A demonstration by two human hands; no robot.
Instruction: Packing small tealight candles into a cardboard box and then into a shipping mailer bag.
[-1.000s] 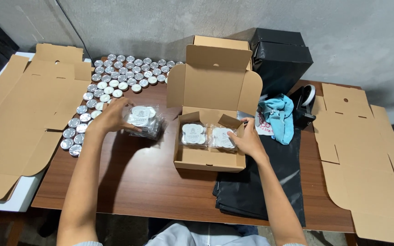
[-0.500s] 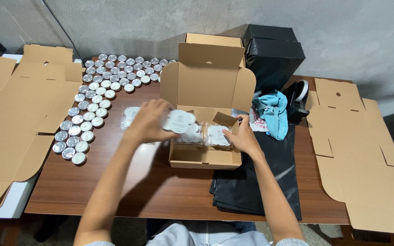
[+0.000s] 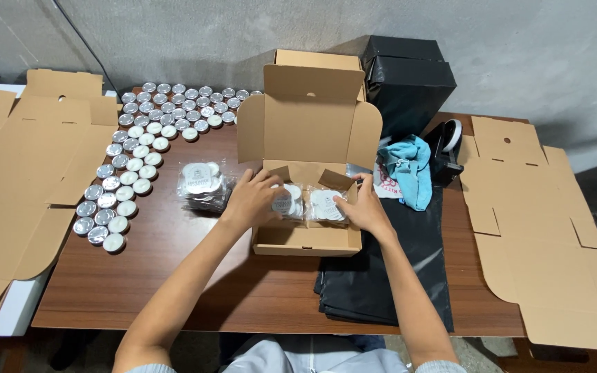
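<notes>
Your left hand (image 3: 251, 200) rests over the left side of the open cardboard box (image 3: 307, 238), fingers curled onto a clear packet of tealights (image 3: 286, 202) that lies inside it; the grip looks closed on the packet, though your knuckles hide how firmly. Your right hand (image 3: 361, 207) sits at the box's right wall, fingertips pressing a second packet (image 3: 325, 206) down beside the first, more a flat hold than a pinch.

The step in hand looks like seating these two packets side by side on the box floor. Both lie flat, broad faces up, just touching between your two hands. Their long axes seem to run from the near wall towards the raised lid (image 3: 310, 117), but the wrapping and your fingers hide the edges, so I cannot be sure.

To the left of your left hand, just outside the box wall, a third packet (image 3: 200, 183) waits on the wooden table (image 3: 195, 276), also lying flat. Further left of that grip stand loose tealights in rows (image 3: 133, 173).

Next, by my judgement, you need both packets level and snug against the walls before you let go, then a short reach left for the waiting packet, kept flat as it comes over the wall.
</notes>
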